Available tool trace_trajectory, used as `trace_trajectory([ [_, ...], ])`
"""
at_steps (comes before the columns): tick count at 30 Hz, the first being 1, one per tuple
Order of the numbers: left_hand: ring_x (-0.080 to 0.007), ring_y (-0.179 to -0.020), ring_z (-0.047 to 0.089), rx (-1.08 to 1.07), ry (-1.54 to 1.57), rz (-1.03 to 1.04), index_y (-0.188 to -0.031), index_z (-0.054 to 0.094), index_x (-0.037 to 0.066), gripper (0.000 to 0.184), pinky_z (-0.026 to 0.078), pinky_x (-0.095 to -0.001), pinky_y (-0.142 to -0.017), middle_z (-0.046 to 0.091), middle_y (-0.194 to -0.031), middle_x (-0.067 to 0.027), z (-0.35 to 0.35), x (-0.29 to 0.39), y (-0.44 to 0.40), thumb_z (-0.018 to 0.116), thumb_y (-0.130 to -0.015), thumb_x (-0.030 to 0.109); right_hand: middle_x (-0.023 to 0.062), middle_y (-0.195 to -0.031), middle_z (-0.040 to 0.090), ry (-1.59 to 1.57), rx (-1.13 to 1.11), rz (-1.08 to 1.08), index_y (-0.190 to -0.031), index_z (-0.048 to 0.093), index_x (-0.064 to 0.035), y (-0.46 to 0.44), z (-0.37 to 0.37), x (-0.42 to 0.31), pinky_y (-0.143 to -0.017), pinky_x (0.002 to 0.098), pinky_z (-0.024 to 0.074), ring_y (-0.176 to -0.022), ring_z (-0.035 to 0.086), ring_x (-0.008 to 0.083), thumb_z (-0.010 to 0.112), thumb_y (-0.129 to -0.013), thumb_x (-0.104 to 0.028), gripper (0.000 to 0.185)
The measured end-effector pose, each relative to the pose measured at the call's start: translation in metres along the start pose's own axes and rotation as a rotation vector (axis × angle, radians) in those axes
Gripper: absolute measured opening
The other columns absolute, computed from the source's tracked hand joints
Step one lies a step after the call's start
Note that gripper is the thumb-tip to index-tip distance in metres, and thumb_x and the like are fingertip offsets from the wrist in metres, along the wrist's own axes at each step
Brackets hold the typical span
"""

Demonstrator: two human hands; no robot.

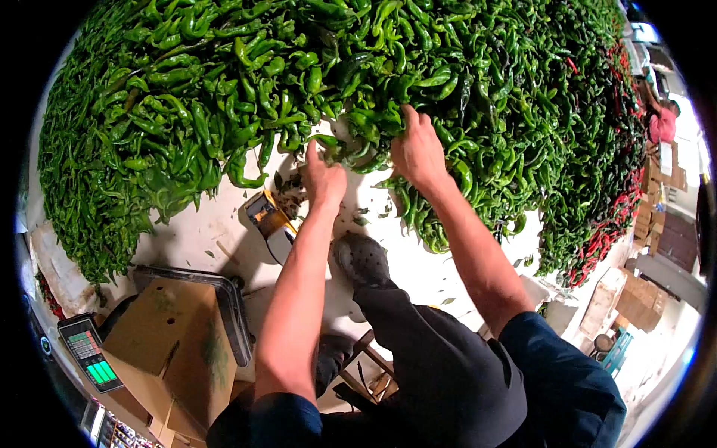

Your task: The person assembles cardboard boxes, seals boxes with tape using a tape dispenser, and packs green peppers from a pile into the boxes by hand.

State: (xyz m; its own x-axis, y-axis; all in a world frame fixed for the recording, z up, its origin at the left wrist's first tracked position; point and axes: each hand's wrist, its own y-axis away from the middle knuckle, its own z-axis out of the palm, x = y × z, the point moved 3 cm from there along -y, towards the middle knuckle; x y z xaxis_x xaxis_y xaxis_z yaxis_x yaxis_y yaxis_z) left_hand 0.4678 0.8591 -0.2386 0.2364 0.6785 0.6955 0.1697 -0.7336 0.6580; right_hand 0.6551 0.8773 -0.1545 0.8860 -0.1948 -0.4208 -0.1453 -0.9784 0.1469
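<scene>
A huge heap of long green peppers (246,82) fills the upper part of the head view. At its lower edge my left hand (323,181) has curled fingers, the index fingertip against a curved green pepper (326,140). My right hand (418,149) reaches into the heap just to the right, back of the hand up and fingers bent. Several glossy peppers (373,123) lie between the two hands, close to the right one. The undersides of both hands are hidden, so anything within the fingers is out of sight.
A cardboard box (168,336) stands at lower left beside a scale display (89,351). A yellow-and-black object (270,224) lies on the pale floor (194,235) near leaf scraps. My shoe (361,260) is below my hands. Red peppers (597,250) edge the heap; another person (662,123) is far right.
</scene>
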Motion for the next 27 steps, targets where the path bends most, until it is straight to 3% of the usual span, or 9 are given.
trace_trajectory([
  [3, -0.0289, -0.118, 0.056, -0.037, -0.121, -0.052, -0.16, 0.015, 0.017, 0.093, 0.049, -0.0371, -0.097, 0.05, -0.141, -0.0177, 0.018, 0.01, -0.007, 0.06, -0.082, -0.005, 0.0327, -0.132, 0.047, 0.201, -0.332, 0.028, -0.157, 0.02, -0.017, -0.035, 0.023, 0.007, -0.099, 0.049, 0.0488, -0.114, 0.057, 0.0483, 0.068, -0.081, -0.021, 0.091],
  [5, -0.0269, -0.115, 0.057, -0.057, 0.029, -0.025, -0.16, 0.015, 0.023, 0.097, 0.051, -0.0429, -0.091, 0.049, -0.141, -0.0151, 0.033, 0.005, -0.011, 0.062, -0.08, -0.003, 0.031, -0.134, 0.047, 0.175, -0.469, 0.039, -0.158, 0.018, -0.0211, -0.045, 0.02, 0.004, -0.099, 0.049, 0.0493, -0.115, 0.057, 0.0471, 0.076, -0.079, -0.03, 0.099],
  [11, -0.0229, -0.105, 0.056, -0.273, 0.564, -0.215, -0.158, 0.017, 0.033, 0.09, 0.054, -0.044, -0.074, 0.05, -0.136, -0.0086, 0.05, 0.012, 0.007, 0.058, -0.081, 0.007, 0.0308, -0.136, 0.045, 0.075, -0.395, 0.063, -0.154, 0.029, -0.0185, -0.018, 0.035, 0.004, -0.097, 0.048, 0.052, -0.109, 0.062, 0.0479, 0.081, -0.075, -0.034, 0.095],
  [13, -0.0225, -0.107, 0.055, -0.484, 0.571, -0.203, -0.155, 0.023, 0.031, 0.08, 0.053, -0.0474, -0.082, 0.05, -0.133, -0.0056, 0.053, -0.001, 0.008, 0.058, -0.084, 0.021, 0.0311, -0.133, 0.045, -0.038, -0.375, 0.027, -0.149, 0.034, -0.0151, 0.003, 0.035, 0.009, -0.093, 0.0483, 0.0531, -0.108, 0.061, 0.0485, 0.077, -0.078, -0.026, 0.083],
  [17, -0.0369, -0.132, 0.037, -0.449, 0.484, -0.263, -0.155, 0.024, 0.028, 0.09, 0.048, -0.0539, -0.094, 0.03, -0.155, -0.0102, 0.064, 0.0, -0.001, 0.065, -0.082, 0.06, 0.0342, -0.137, 0.04, -0.156, -0.21, 0.103, -0.153, 0.025, -0.0128, 0.022, 0.045, 0.013, -0.093, 0.0485, 0.0533, -0.112, 0.059, 0.0496, 0.069, -0.077, -0.01, 0.088],
  [18, -0.0395, -0.14, 0.025, -0.495, 0.505, -0.306, -0.155, 0.022, 0.027, 0.098, 0.043, -0.0593, -0.1, 0.021, -0.161, -0.0121, 0.06, 0.013, 0.0, 0.071, -0.078, 0.063, 0.0352, -0.138, 0.039, -0.163, -0.151, 0.155, -0.154, 0.022, -0.0124, 0.023, 0.049, 0.011, -0.094, 0.0484, 0.0533, -0.112, 0.058, 0.05, 0.069, -0.077, -0.009, 0.09],
  [21, -0.0402, -0.142, 0.022, -0.42, 0.458, -0.349, -0.156, 0.022, 0.027, 0.1, 0.041, -0.0647, -0.101, 0.021, -0.16, -0.0139, 0.044, 0.04, -0.007, 0.075, -0.077, 0.058, 0.0383, -0.141, 0.035, -0.212, -0.139, 0.261, -0.156, 0.014, -0.0111, 0.013, 0.05, 0.01, -0.093, 0.0476, 0.0534, -0.111, 0.058, 0.0511, 0.073, -0.075, -0.013, 0.101],
  [25, -0.0396, -0.128, 0.04, -0.622, 0.455, -0.402, -0.149, 0.032, 0.026, 0.095, 0.049, -0.0663, -0.092, 0.031, -0.15, -0.0142, 0.035, 0.048, -0.03, 0.082, -0.073, 0.051, 0.0353, -0.137, 0.041, -0.256, -0.229, 0.352, -0.155, 0.016, -0.0092, -0.025, 0.056, 0.024, -0.098, 0.0435, 0.0512, -0.114, 0.058, 0.0447, 0.083, -0.069, -0.026, 0.111],
  [27, -0.0383, -0.118, 0.05, -0.585, 0.391, -0.403, -0.144, 0.038, 0.024, 0.086, 0.05, -0.0647, -0.091, 0.034, -0.148, -0.013, 0.036, 0.05, -0.033, 0.082, -0.074, 0.048, 0.0355, -0.133, 0.043, -0.486, -0.312, 0.423, -0.156, 0.018, -0.0109, -0.037, 0.055, 0.027, -0.1, 0.043, 0.05, -0.115, 0.056, 0.0449, 0.084, -0.069, -0.027, 0.11],
])
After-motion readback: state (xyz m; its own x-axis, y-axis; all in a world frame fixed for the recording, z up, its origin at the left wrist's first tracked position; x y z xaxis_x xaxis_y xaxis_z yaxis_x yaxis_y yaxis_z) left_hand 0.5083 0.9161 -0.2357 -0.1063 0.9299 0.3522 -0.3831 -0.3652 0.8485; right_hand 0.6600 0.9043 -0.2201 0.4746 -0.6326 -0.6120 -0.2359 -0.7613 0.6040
